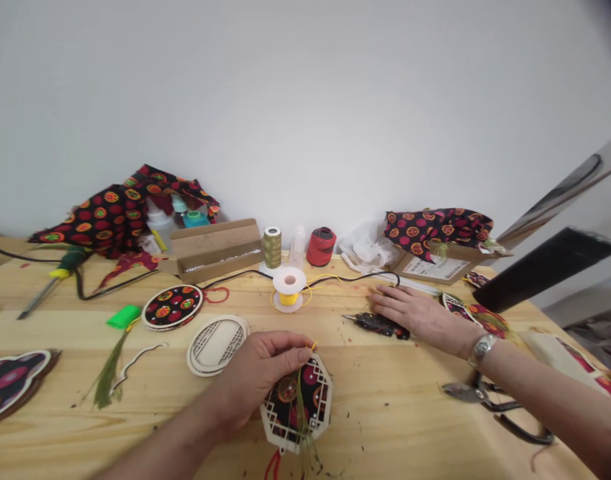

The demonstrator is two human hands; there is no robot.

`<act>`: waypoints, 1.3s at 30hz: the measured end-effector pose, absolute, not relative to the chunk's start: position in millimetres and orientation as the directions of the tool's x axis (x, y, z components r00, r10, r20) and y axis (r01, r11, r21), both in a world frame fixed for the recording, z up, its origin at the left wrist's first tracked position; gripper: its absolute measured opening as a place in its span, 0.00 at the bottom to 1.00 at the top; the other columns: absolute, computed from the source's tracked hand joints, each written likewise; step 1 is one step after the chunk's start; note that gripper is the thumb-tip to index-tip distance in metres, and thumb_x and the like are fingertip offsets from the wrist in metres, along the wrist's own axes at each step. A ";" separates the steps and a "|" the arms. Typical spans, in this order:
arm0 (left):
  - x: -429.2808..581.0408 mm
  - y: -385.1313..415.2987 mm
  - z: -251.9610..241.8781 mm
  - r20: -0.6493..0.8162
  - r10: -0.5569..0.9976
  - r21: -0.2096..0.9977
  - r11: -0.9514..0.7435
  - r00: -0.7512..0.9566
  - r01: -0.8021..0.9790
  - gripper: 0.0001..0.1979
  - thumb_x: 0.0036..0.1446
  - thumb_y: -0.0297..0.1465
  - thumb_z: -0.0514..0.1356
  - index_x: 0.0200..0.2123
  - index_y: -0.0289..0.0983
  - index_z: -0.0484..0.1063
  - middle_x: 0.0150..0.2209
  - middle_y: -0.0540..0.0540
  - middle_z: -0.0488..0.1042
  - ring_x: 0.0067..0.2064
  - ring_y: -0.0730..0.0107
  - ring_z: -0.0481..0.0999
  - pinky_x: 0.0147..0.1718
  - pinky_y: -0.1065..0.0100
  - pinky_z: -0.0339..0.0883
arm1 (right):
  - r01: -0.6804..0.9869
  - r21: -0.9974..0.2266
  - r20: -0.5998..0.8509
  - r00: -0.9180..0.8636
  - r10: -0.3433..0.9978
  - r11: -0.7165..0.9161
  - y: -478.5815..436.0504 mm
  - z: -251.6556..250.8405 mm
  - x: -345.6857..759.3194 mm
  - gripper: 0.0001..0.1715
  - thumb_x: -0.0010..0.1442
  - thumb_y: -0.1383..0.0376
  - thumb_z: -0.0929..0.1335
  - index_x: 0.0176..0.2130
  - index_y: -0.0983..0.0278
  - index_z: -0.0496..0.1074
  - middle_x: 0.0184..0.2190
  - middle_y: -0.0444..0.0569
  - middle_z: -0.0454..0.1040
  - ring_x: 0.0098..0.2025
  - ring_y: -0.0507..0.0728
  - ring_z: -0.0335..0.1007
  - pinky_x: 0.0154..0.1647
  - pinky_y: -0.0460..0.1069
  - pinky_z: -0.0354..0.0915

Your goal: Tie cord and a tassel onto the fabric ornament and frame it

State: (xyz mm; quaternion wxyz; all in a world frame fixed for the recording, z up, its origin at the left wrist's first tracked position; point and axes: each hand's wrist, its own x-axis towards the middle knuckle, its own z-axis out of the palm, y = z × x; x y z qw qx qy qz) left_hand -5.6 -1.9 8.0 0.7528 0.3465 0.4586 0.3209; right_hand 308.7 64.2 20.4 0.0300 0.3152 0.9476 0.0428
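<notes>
Octagonal ornament [311, 401], blurred box label [435, 269] farther back

- Eight-sided ornament [313, 402]: pale wooden frame with latticework, dotted with small shiny studs, over black cloth with red and orange rounds; its front faces up, slightly turned, low over the table [375, 427].
- Olive tassel [300, 405]: trails down across the ornament's front.
- Yellow thread [313, 346]: at its top edge, by the left fingers [295, 359].
- Red cord [272, 465]: hangs below.
- Black tool [378, 325]: lies flat, metal tip leftward, beside the right fingers [388, 303].
</notes>
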 end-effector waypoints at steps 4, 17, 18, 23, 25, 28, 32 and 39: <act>-6.4 -2.7 7.6 -0.461 0.801 0.818 0.550 0.381 -0.167 0.11 0.45 0.34 0.68 0.33 0.35 0.76 0.23 0.50 0.79 0.22 0.74 0.75 0.22 0.74 0.69 | 0.600 -0.059 0.048 -0.796 0.603 0.798 57.3 22.2 304.0 0.28 0.60 0.78 0.56 0.57 0.61 0.60 0.61 0.53 0.58 0.64 0.56 0.47 0.62 0.59 0.51; -6.3 -1.7 7.0 -0.408 0.838 0.854 0.491 0.363 -0.172 0.11 0.47 0.36 0.66 0.32 0.34 0.76 0.25 0.49 0.80 0.23 0.73 0.75 0.22 0.73 0.68 | 0.310 -0.841 0.483 0.062 0.873 0.443 30.8 18.1 220.2 0.15 0.54 0.66 0.65 0.43 0.59 0.61 0.38 0.48 0.67 0.37 0.56 0.68 0.38 0.52 0.67; -6.6 -1.5 7.0 -0.409 0.842 0.857 0.487 0.353 -0.170 0.11 0.47 0.36 0.66 0.33 0.35 0.76 0.25 0.49 0.80 0.23 0.73 0.75 0.22 0.73 0.68 | 0.254 -0.870 0.456 0.091 0.885 0.422 30.0 18.0 212.9 0.14 0.53 0.67 0.66 0.41 0.60 0.61 0.35 0.46 0.67 0.33 0.55 0.67 0.34 0.51 0.66; -6.9 -0.9 9.0 -0.396 0.864 0.883 0.451 0.311 -0.129 0.10 0.47 0.35 0.66 0.33 0.36 0.77 0.26 0.50 0.80 0.25 0.74 0.75 0.24 0.75 0.67 | 0.223 -0.959 0.181 0.014 0.983 0.173 18.0 23.1 191.3 0.06 0.54 0.62 0.66 0.32 0.63 0.67 0.22 0.42 0.65 0.21 0.50 0.58 0.21 0.46 0.59; -6.7 -0.8 9.1 -0.394 0.863 0.889 0.445 0.316 -0.108 0.11 0.47 0.36 0.66 0.33 0.36 0.77 0.26 0.50 0.80 0.24 0.73 0.75 0.24 0.74 0.67 | 0.262 -0.956 0.130 -0.035 0.991 0.134 13.1 26.6 186.5 0.08 0.53 0.60 0.67 0.31 0.63 0.69 0.22 0.43 0.66 0.21 0.50 0.59 0.21 0.46 0.59; -6.5 -0.9 7.6 -0.401 0.856 0.885 0.454 0.326 -0.105 0.12 0.46 0.36 0.66 0.34 0.37 0.77 0.26 0.50 0.80 0.25 0.71 0.75 0.25 0.72 0.68 | 0.323 -0.929 0.158 -0.094 0.983 0.181 9.8 28.7 181.0 0.10 0.49 0.63 0.71 0.34 0.62 0.73 0.28 0.44 0.71 0.27 0.52 0.64 0.28 0.47 0.62; -6.1 -1.8 5.4 -0.413 0.843 0.876 0.472 0.344 -0.104 0.13 0.47 0.36 0.66 0.37 0.37 0.77 0.27 0.50 0.80 0.25 0.70 0.76 0.25 0.71 0.69 | 0.359 -0.907 0.179 -0.138 0.974 0.218 9.7 20.8 180.0 0.10 0.49 0.66 0.71 0.36 0.60 0.73 0.31 0.44 0.73 0.30 0.52 0.65 0.31 0.47 0.63; -4.4 -3.1 6.8 -0.429 0.823 0.881 0.472 0.373 -0.029 0.11 0.48 0.36 0.64 0.36 0.38 0.78 0.25 0.51 0.79 0.23 0.73 0.74 0.23 0.73 0.68 | 0.351 -0.913 0.153 -0.180 0.972 0.208 7.9 11.6 182.3 0.05 0.51 0.65 0.71 0.32 0.61 0.72 0.29 0.43 0.72 0.28 0.51 0.65 0.30 0.46 0.62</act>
